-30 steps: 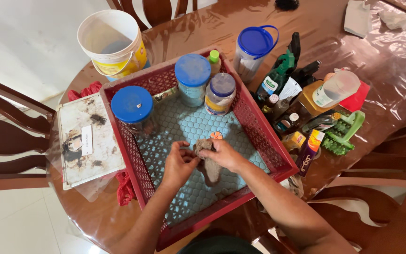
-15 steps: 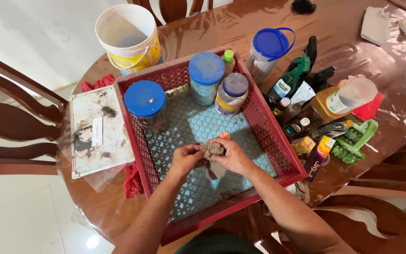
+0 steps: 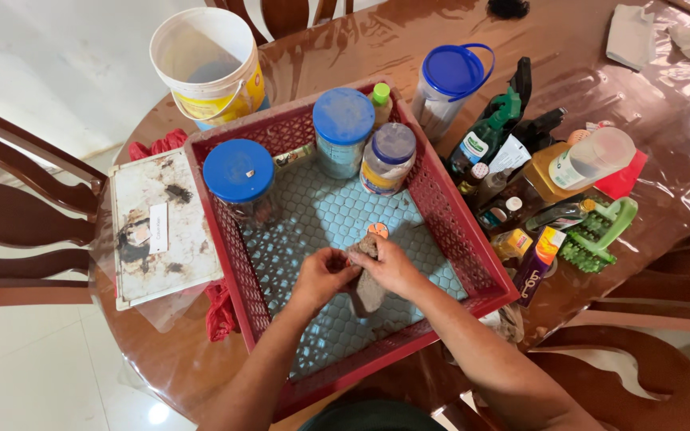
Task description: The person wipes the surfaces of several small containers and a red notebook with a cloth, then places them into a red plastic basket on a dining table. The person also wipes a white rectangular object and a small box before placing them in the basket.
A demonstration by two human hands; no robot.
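1. The thing in hand is a grubby grey-brown cloth [image 3: 366, 286], bunched at the top and hanging down over the middle of the crate floor. Looks like it's gripped at one end so the rest can dangle free.
2. Both hands are closed on it: left hand [image 3: 323, 275] pinching the upper edge from the side, right hand [image 3: 393, 266] wrapped over the top.
3. All this is inside a red plastic crate [image 3: 457, 231] with a pale blue lattice bottom. A small orange cap [image 3: 377, 230] lies just beyond the knuckles.
4. Three blue-lidded jars sit pushed to the far end, which leaves the near half free: a wide jar [image 3: 237, 179], a tall canister [image 3: 344, 128] and a clear jar [image 3: 385, 158].
5. Outside the crate: a stained white board [image 3: 161, 227] on the left, a white bucket [image 3: 205, 64] behind, and a green scrub brush [image 3: 600, 231] among bottles on the right, everything on a glossy brown table [image 3: 584, 88].
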